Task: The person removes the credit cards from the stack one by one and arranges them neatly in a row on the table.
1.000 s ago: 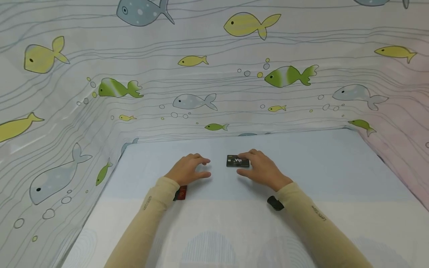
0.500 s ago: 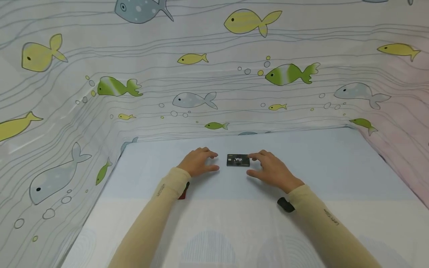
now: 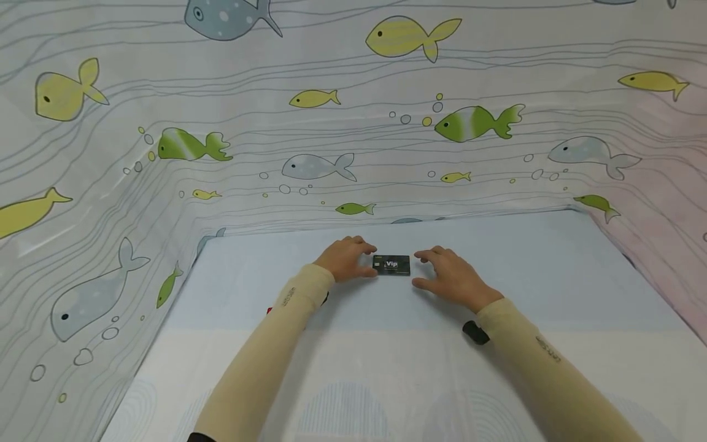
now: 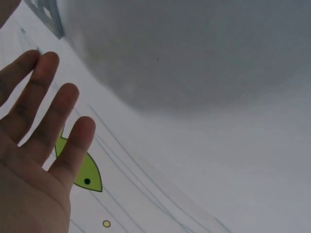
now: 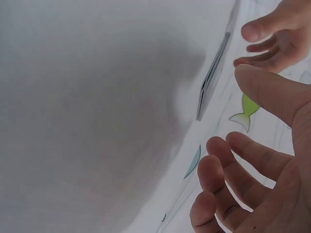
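Observation:
A black card (image 3: 391, 265) with "Vip" printed on it lies flat on the table in the head view, between my two hands. Seen edge-on in the right wrist view, it looks like a thin stack of cards (image 5: 213, 77). My left hand (image 3: 346, 260) is at the card's left edge, thumb and fingers apart; whether they touch it I cannot tell. Just off the right edge hovers my right hand (image 3: 454, 279), its fingers loosely bent around nothing. The left wrist view catches only a corner of the card (image 4: 48, 17), beyond the spread fingers.
A small red item (image 3: 269, 310) peeks out from behind my left sleeve, mostly hidden. A black device (image 3: 476, 332) sits under my right wrist. Fish-patterned sheeting (image 3: 309, 135) walls in the pale table (image 3: 353, 356) at the back and sides.
My left hand has moved right and away from me, up to the card. My right hand has drawn off to the right, uncovering the card's right end. The card has stayed put.

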A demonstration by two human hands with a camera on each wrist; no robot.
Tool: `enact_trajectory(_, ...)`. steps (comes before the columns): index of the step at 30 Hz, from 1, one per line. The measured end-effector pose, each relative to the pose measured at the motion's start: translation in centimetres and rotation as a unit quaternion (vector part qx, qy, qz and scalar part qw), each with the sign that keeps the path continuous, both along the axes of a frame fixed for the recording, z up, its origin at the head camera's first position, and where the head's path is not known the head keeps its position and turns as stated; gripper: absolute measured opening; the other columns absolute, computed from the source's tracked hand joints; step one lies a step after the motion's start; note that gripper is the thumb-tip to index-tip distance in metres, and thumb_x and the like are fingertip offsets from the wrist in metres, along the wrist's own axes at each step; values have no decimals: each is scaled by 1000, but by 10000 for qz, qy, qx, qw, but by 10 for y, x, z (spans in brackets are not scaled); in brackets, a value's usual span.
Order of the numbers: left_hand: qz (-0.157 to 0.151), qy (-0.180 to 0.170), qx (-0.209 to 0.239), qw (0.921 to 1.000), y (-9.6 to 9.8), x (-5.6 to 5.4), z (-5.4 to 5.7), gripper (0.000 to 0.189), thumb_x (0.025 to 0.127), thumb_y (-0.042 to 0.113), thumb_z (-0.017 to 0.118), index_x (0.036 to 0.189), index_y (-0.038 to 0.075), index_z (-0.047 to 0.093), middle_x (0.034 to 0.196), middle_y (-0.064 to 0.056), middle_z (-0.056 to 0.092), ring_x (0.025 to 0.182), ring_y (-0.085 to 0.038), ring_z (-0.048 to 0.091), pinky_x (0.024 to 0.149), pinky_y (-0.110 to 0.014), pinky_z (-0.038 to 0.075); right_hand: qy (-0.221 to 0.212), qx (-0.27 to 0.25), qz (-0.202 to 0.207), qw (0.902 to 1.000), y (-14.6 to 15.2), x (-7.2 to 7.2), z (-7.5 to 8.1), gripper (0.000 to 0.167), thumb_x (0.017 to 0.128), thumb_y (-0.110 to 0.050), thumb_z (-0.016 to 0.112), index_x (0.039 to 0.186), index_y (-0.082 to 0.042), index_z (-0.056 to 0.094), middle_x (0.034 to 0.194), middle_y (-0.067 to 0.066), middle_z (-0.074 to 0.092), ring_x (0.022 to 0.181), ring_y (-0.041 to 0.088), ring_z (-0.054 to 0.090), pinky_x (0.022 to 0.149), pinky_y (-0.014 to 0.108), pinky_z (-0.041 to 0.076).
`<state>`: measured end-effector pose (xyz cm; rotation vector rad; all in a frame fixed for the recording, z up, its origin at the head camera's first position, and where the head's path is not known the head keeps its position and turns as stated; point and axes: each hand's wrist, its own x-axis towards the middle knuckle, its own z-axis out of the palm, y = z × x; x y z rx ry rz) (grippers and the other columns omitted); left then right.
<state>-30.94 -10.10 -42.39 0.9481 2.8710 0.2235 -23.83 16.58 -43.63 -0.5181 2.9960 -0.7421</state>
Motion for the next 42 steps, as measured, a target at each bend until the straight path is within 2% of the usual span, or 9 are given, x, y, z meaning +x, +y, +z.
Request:
enact_trajectory(8, 72, -103, -221, 9997, 12, -2, 1, 65, 85, 49, 79, 140, 19, 62, 133, -3, 61, 120, -22, 57, 104, -39, 45, -99, 175, 136, 9997, -4, -13, 4, 66, 89, -39, 79, 142, -6, 57, 127, 12, 62, 121, 32, 56, 102, 51, 47)
enact_trajectory(13, 251, -266, -298, 9989, 14, -3, -1, 68, 85, 54, 77, 142, 21, 61, 133, -2, 60, 119, -20, 57, 105, -38, 45, -211, 303, 210, 9991, -11, -20, 7, 68, 89, -40, 78, 143, -5, 56, 128, 13, 61, 120, 33, 56, 101, 52, 47)
enact_trajectory(16, 345, -357, -354, 9981, 14, -4, -2, 68, 85, 56, 76, 142, 21, 60, 134, -1, 59, 119, -19, 57, 105, -37, 45, -342, 426, 233, 9982, -15, -25, 6, 69, 89, -41, 78, 144, -5, 55, 130, 13, 60, 121, 32, 56, 102, 51, 47)
enact_trajectory(25, 346, -482, -291, 9978, 15, -10, -7, 69, 84, 54, 78, 142, 22, 60, 133, -1, 59, 119, -18, 56, 104, -38, 45, -692, 496, 173, 9962, -20, -38, -1, 69, 87, -40, 80, 142, -5, 57, 136, 17, 55, 124, 33, 53, 108, 51, 43)
enact_trajectory(34, 399, -518, -280, 9975, 16, -12, -10, 68, 84, 53, 79, 142, 25, 60, 133, 2, 57, 119, -17, 54, 103, -38, 45, -743, 384, 176, 9963, -20, -44, -4, 68, 85, -42, 82, 139, -6, 60, 132, 17, 54, 115, 30, 55, 103, 50, 46)
enact_trajectory(42, 295, -508, -459, 9972, 17, -14, -8, 67, 85, 54, 77, 142, 25, 60, 133, 2, 56, 116, -17, 55, 102, -38, 46, -733, 337, 123, 9967, -23, -46, -5, 65, 85, -41, 82, 137, -8, 63, 132, 16, 55, 117, 30, 55, 104, 50, 46)
